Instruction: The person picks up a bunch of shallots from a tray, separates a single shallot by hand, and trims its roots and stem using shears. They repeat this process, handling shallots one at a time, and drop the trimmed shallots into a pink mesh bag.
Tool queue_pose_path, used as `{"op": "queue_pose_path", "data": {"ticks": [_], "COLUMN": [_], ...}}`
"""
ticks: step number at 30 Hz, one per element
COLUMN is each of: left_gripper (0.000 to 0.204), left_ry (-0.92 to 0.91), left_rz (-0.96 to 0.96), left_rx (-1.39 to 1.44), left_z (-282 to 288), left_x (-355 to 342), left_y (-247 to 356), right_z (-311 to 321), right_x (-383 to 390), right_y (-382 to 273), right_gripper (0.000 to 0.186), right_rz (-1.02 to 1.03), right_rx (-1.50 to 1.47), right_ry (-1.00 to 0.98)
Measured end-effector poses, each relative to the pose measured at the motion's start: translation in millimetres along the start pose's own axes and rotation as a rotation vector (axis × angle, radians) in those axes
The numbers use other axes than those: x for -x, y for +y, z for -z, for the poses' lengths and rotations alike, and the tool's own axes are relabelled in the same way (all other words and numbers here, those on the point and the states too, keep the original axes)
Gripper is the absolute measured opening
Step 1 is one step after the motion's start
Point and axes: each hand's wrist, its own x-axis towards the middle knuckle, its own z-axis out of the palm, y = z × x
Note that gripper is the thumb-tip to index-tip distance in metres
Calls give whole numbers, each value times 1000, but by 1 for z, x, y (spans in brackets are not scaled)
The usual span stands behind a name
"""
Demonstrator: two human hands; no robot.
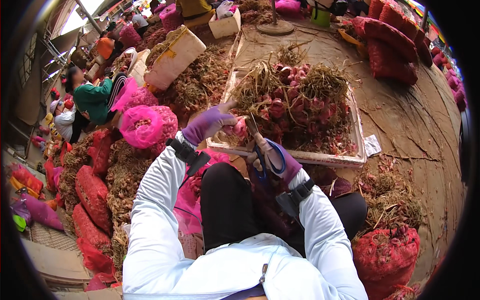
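Note:
My left hand (206, 123), in a purple glove with bare fingertips, is closed on a bunch of reddish-pink shallots (239, 128) at the tray's near left corner. Closed round the blue handles of a pair of scissors (253, 123) is my right hand (278, 161), also gloved in purple. The scissor blades point away from me, close beside the held shallots and by their dry stalks. Just beyond both hands, a white foam tray (320, 158) holds a heap of shallots with dry, straw-like tops (295, 107). Part of the right hand's fingers is hidden by the handles.
A pink mesh bag (142, 125) of shallots stands open to the left, near red net sacks (91, 190). Loose shallots (387, 192) and a full red sack (387, 255) lie at right. A tilted foam box (175, 57) stands far left; a person in green (92, 100) sits beyond.

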Motion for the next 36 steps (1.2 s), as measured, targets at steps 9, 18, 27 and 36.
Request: {"op": "queue_pose_path", "data": {"ticks": [9, 18, 27, 36], "left_gripper": [79, 27, 20, 33], "left_ry": [-85, 102, 248, 208], "left_rz": [-179, -453, -159, -220], "left_rx": [237, 720, 628, 832], "left_z": [-4, -92, -118, -114], "left_x": [21, 18, 31, 33], "left_y": [-6, -8, 18, -22], "right_z": [-10, 5, -14, -26], "right_x": [30, 104, 91, 51], "right_y": [4, 37, 39, 36], "right_gripper": [49, 73, 55, 38], "right_rz": [119, 239, 182, 376], "right_rx": [277, 158, 158, 362], "right_ry": [216, 174, 115, 282]}}
